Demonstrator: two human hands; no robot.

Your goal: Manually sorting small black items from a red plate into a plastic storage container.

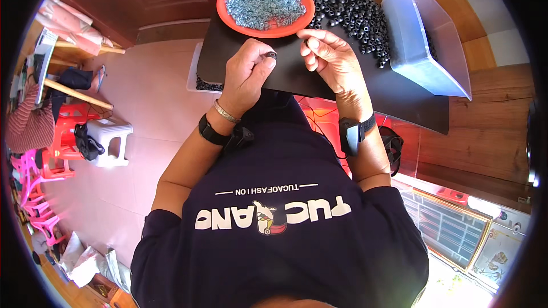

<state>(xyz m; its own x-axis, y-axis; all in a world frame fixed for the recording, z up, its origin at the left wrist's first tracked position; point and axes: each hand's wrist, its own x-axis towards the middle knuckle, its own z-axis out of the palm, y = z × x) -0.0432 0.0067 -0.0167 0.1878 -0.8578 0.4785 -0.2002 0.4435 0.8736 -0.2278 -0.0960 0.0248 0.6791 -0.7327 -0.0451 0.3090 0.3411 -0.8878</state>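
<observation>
The left hand (246,72) pinches a small black plastic-looking ring (272,55), likely light, stiff, best side-gripped; the right hand (335,61) curls, grip unclear.

On the table (288,60) before you, the plate (222,8) holds the small pieces (264,1). Right of the plate you have the heap of loose parts (348,5); farther right of it, the bin (408,37). Your left hand (246,74) and right hand (338,67) are on the plate's near side. Well left of the plate, toward you, stands a stool (111,132).
</observation>
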